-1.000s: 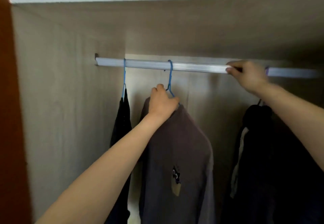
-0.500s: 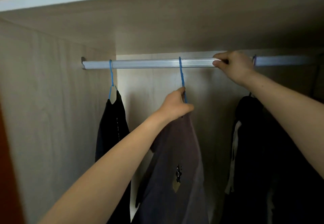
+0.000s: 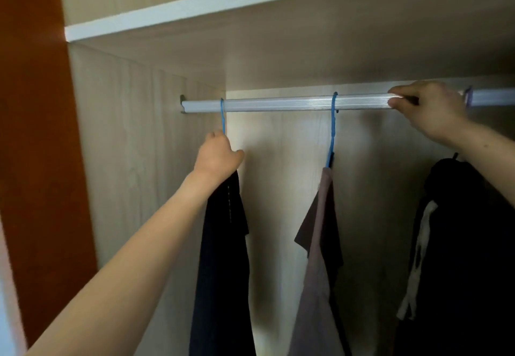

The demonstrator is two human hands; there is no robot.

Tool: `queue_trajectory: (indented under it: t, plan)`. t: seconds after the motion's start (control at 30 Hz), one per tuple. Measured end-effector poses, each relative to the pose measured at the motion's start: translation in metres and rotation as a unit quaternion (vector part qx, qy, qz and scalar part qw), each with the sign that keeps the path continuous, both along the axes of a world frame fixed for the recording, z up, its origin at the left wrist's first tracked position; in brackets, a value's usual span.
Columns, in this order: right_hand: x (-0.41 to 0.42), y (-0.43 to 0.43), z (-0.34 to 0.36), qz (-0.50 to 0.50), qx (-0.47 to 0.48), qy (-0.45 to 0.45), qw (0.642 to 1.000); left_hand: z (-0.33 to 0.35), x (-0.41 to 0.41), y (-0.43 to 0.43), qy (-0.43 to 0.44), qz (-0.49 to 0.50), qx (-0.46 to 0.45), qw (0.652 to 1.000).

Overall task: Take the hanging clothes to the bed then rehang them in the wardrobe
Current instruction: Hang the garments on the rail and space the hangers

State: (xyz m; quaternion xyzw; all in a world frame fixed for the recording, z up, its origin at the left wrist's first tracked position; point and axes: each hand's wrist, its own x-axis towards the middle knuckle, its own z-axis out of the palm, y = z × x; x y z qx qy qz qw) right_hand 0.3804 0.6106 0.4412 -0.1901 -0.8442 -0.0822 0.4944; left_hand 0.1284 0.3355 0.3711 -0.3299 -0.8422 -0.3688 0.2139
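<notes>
The blue hanger (image 3: 222,117) at ten o'clock is gripped by the left hand (image 3: 217,157); the rail (image 3: 278,103) at two o'clock is clasped by the right hand (image 3: 429,110).

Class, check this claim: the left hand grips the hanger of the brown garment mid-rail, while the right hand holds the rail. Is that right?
No. The head view shows the left hand gripping the hanger of the dark garment at the left end of the rail; the brown garment hangs untouched. The right hand does hold the rail.

Bare rail (image 3: 278,103) between blue hangers (image 3: 332,129)
</notes>
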Motion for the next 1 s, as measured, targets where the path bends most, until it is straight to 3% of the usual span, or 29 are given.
queue_trajectory:
  t: [0.2,0.67,1.0]
  plan:
    - [0.003,-0.01,0.0,-0.01,0.004,0.002,1.0,-0.027,-0.025,-0.001,-0.029,-0.05,0.05,0.997]
    - [0.003,-0.021,-0.001,-0.012,-0.045,0.008,0.999,-0.035,0.017,0.027,0.019,-0.164,0.022,0.986]
    - [0.003,-0.021,-0.003,-0.016,-0.04,0.008,0.999,-0.039,0.013,0.022,-0.007,-0.185,0.036,0.982]
